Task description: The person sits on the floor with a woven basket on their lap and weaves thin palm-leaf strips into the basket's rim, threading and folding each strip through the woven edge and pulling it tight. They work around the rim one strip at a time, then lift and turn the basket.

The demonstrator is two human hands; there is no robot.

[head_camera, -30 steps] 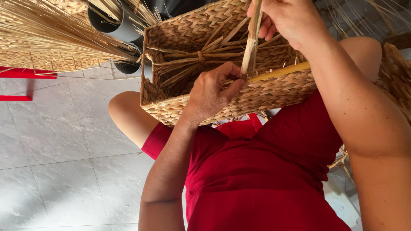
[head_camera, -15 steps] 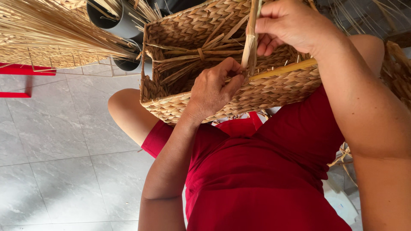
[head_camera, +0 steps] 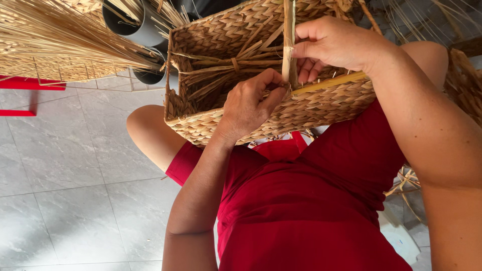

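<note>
Grip state, right hand [head_camera: 336, 45]: thumb and fingers are clenched on a flat upright straw strip [head_camera: 288, 30], pinching it just above the basket rim. The strip stands nearly vertical and runs out of the top of the frame.

Grip state, left hand [head_camera: 248, 103]: fingers are curled and pressed against the near wall of the woven basket [head_camera: 321, 108], with the thumb and forefinger pinched at the foot of the same strip, where it meets the rim. Whether they clasp the strip or only press on it cannot be told.

Basket position: it rests on the person's lap, against the red dress [head_camera: 311, 200], open side facing the camera. Loose unwoven strands [head_camera: 226, 70] cross its interior. A yellow rod [head_camera: 331, 83] lies along the near rim, just under the right hand.

Surroundings: a sheaf of dry straw [head_camera: 55, 40] extends from the upper left, above a grey tiled floor [head_camera: 65, 200]. Two dark tubes [head_camera: 145, 35] stand beside the basket's left wall.
</note>
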